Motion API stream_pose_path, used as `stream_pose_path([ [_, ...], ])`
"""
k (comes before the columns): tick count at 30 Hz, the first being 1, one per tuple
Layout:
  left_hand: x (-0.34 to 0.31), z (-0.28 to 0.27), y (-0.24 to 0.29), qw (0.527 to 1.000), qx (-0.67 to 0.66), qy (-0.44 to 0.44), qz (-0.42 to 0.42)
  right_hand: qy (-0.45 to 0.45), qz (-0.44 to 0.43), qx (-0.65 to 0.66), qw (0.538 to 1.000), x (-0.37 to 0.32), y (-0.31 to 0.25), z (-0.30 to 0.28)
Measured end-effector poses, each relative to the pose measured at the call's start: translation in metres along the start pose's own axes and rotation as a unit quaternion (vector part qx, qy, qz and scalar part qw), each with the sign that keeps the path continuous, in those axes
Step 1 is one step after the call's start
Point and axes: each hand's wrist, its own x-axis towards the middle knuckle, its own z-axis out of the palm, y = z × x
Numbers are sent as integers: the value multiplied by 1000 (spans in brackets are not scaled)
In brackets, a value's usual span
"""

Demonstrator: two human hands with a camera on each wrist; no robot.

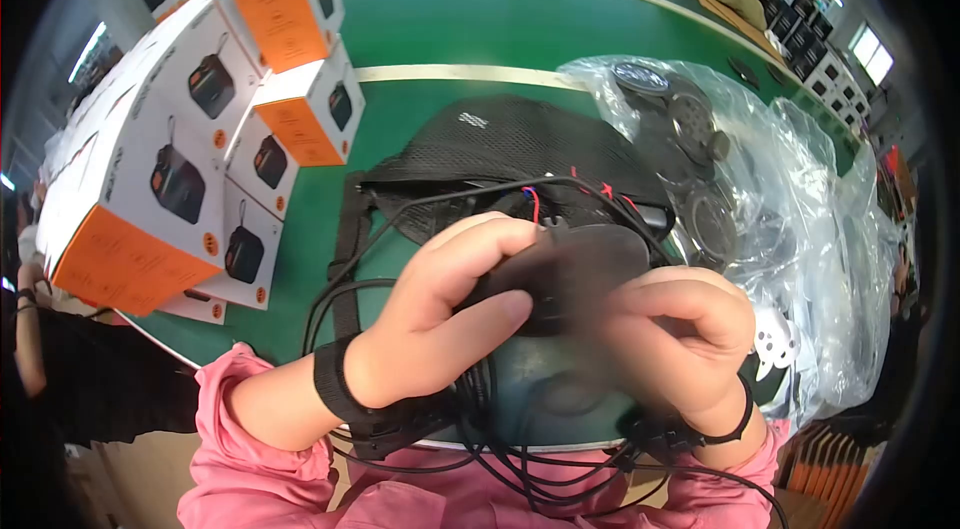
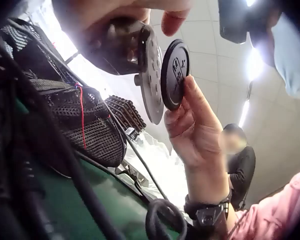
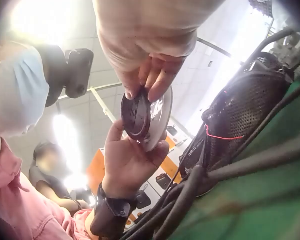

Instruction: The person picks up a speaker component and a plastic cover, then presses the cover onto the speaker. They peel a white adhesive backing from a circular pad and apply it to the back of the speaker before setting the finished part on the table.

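right hand (image 1: 690, 334) pinches a black disc (image 2: 178, 75) facing, and just right of, the round plate (image 2: 152, 75) my left hand (image 1: 425, 314) grips.

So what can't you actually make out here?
Right hand: fingertips blurred by motion, head view.
Small black disc: lettering too small to read fully, left wrist view.
Left hand: cut off by the top edge, left wrist view.
Mesh bag: contents veiled by its mesh, head view.
Boxes: fine print too small, head view.
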Motion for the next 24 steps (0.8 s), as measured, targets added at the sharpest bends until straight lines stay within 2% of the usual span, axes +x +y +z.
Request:
stream_pose_path([
  [1, 0, 0, -1, 1000, -6, -7, -2, -10, -41, -20, 999, 1, 0, 0],
  [2, 0, 1, 0, 999, 16, 4, 47, -22, -82, -40, 996, 2, -1, -1],
  [4, 0, 0, -6, 991, 45, 21, 124, -28, -99, -49, 993, 1, -1, -1],
  [7, 1, -2, 2, 989, 68, -11, 129, -52, -131, -46, 989, 2, 0, -4],
  [9, 2, -1, 6, 987, 90, -6, 135, -60, -197, -109, 972, 3, -1, -5],
  [14, 5, 1, 13, 976, 148, 3, 158, -54, -210, -107, 970, 1, 0, -7],
  [24, 4, 2, 10, 972, 150, 16, 177, -38, -193, -97, 976, -2, -2, -5],
])
